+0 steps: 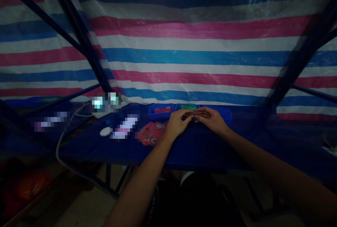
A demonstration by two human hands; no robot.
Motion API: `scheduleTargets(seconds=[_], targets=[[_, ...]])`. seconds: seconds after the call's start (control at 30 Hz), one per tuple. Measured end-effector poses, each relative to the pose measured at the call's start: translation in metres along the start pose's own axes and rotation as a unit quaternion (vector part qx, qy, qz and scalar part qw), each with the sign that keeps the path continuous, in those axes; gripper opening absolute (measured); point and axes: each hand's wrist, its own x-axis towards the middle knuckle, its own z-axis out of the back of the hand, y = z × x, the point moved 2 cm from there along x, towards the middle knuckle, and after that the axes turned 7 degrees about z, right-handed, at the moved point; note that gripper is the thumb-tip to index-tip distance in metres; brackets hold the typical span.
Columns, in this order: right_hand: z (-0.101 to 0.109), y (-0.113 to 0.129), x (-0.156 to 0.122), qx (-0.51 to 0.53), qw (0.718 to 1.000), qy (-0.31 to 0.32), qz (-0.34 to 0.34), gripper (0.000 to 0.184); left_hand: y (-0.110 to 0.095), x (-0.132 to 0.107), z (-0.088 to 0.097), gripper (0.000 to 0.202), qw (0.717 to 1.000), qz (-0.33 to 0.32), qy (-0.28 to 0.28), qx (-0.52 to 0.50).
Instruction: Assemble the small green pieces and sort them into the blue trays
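Note:
Above the blue table, my left hand (179, 122) and my right hand (212, 120) meet at the fingertips. Both are closed in a pinch. Whatever sits between the fingers is too small and dark to name. Just behind them a blue bin (179, 106) holds small green pieces (188, 106). To its left, another blue bin (158, 117) has red packets (162, 110) inside. A third blue bin (228, 114) is partly covered by my right hand. Beside my left forearm lies a pile of clear and red plastic packets (151, 134).
On the left of the table (195, 153) are a blurred phone-like object (125, 127) and a white round object (105, 131). A white cable (60, 142) hangs over the edge near a power strip (101, 113). Dark metal posts (89, 51) and a striped sheet (189, 58) stand behind.

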Motion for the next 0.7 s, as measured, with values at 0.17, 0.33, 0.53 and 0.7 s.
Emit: scheduleTargets(seconds=[0.17, 0.33, 0.53, 0.7], targets=[[0.001, -0.006, 0.001, -0.053, 0.998, 0.001, 0.018, 0.039, -0.001, -0.001, -0.001, 0.020, 1.000, -0.003, -0.010, 0.021], [0.002, -0.005, -0.002, -0.119, 0.992, -0.001, 0.037, 0.037, -0.002, 0.000, -0.002, 0.015, 0.998, -0.022, -0.011, 0.050], [-0.001, -0.005, -0.003, -0.162, 0.986, -0.009, 0.039, 0.032, -0.001, -0.001, -0.008, 0.020, 0.999, -0.022, 0.020, 0.025], [-0.004, 0.000, -0.004, -0.184, 0.982, 0.015, 0.049, 0.034, -0.002, -0.002, -0.012, 0.023, 0.999, -0.032, 0.023, 0.033]])
